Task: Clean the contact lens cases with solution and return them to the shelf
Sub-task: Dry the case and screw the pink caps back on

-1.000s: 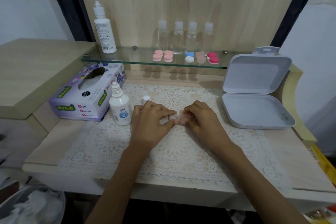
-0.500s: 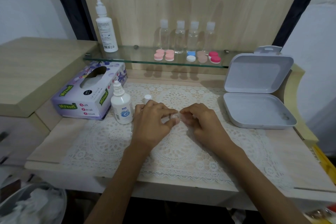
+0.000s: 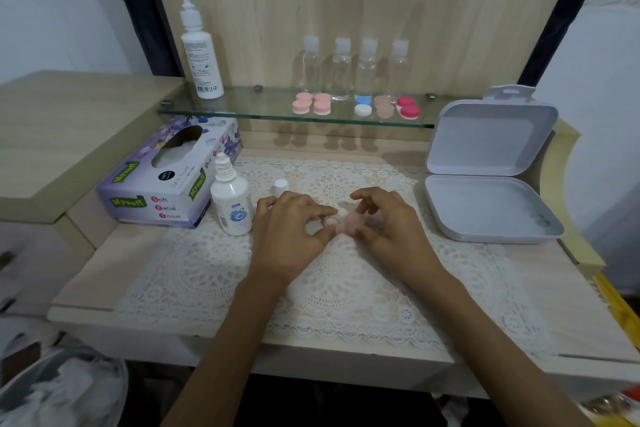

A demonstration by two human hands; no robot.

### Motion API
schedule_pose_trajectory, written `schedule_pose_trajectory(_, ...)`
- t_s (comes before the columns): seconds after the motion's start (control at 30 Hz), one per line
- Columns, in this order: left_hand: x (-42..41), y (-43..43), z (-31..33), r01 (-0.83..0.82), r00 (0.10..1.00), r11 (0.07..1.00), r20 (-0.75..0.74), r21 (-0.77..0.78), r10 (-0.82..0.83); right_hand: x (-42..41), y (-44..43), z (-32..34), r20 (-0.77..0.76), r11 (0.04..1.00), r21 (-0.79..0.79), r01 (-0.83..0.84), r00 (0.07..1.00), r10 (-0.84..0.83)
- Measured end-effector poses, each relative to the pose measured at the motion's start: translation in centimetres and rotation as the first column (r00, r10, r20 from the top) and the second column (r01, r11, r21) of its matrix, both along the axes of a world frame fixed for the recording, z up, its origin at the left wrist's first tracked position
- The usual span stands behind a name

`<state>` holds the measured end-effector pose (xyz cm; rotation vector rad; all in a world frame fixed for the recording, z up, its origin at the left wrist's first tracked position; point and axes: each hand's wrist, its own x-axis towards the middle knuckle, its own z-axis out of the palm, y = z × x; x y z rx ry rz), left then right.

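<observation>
A pale pink contact lens case (image 3: pixel 347 224) sits low over the lace mat, between my two hands. My left hand (image 3: pixel 294 236) pinches its left end with thumb and fingers. My right hand (image 3: pixel 388 222) curls its fingers round the blurred right part. The small white solution bottle (image 3: pixel 232 204) stands uncapped just left of my left hand, and its white cap (image 3: pixel 281 186) rests on the mat behind it. Several more lens cases (image 3: pixel 313 104) in pink, blue-white, tan and red lie on the glass shelf (image 3: pixel 242 111).
A tall white solution bottle (image 3: pixel 200 52) and several clear travel bottles (image 3: pixel 341 69) stand on the shelf. A purple tissue box (image 3: pixel 166 177) lies at the left. An open grey plastic box (image 3: pixel 488 184) sits at the right. A bin with used tissues (image 3: pixel 59 392) is lower left.
My right hand's fingers have spread and lifted slightly around the case. My left hand keeps its pinch. The view has shifted a little.
</observation>
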<state>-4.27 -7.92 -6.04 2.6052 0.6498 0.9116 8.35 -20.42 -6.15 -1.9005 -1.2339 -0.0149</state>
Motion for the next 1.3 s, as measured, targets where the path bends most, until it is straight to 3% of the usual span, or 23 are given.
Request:
schedule_pose_trajectory(0.4,0.0,0.0,-0.2,0.031,0.999,1.000,0.045,-0.002,-0.031,-0.2,-0.1,0.1,0.006,1.000,-0.008,-0.006,1.000,0.006)
schedule_pose_trajectory(0.57,0.0,0.0,-0.2,0.079,0.995,0.993,0.065,-0.093,-0.073,-0.2,-0.1,0.2,-0.006,1.000,-0.005,-0.007,1.000,0.007)
schedule_pose_trajectory(0.87,0.1,0.0,-0.3,0.103,0.993,0.983,0.079,-0.152,-0.092,-0.2,0.0,0.0,0.098,0.998,-0.058,0.032,0.995,-0.027)
schedule_pose_trajectory(1.1,0.0,0.0,-0.2,0.113,0.991,0.974,0.087,-0.196,-0.098,-0.3,-0.2,0.2,0.057,1.000,-0.012,-0.023,0.998,0.024)
schedule_pose_trajectory(1.3,0.0,-0.1,-0.2,0.120,0.990,0.966,0.094,-0.231,-0.101,0.9,0.1,1.0,-0.187,0.998,0.060,0.016,0.982,-0.004)
